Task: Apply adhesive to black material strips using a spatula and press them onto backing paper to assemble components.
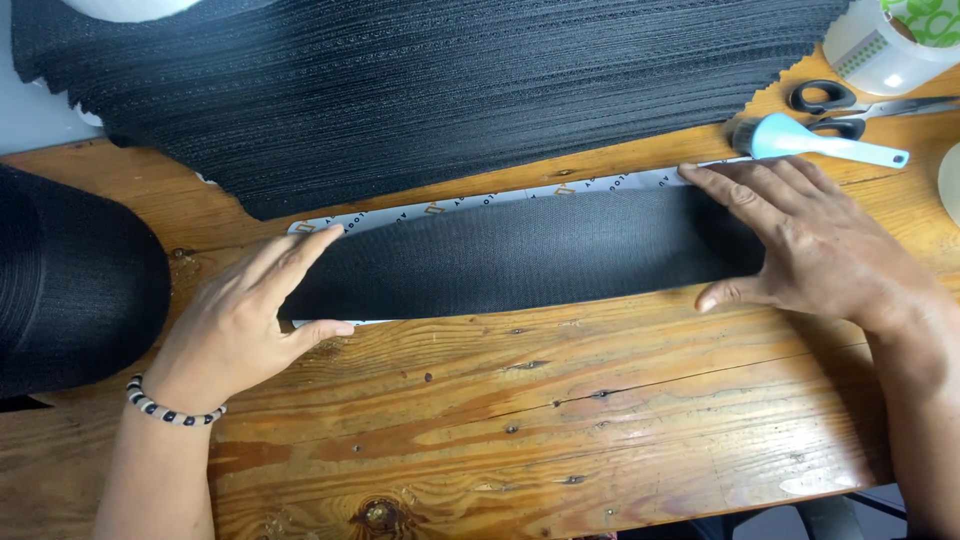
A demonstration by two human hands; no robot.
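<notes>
A curved black mesh fabric strip (520,252) lies across the wooden table (560,420), on top of a white printed paper strip (560,190) whose edge shows above it. My left hand (245,315) lies flat on the strip's left end, fingers spread, a beaded bracelet on the wrist. My right hand (800,245) presses flat on the strip's right end, its fingertips reaching the paper edge. Neither hand grips anything.
A thick stack of black mesh pieces (420,90) fills the far side. A black cap (70,280) sits at the left. At the far right lie black-handled scissors (850,105), a light blue brush (810,140) and a roll of clear tape (890,40).
</notes>
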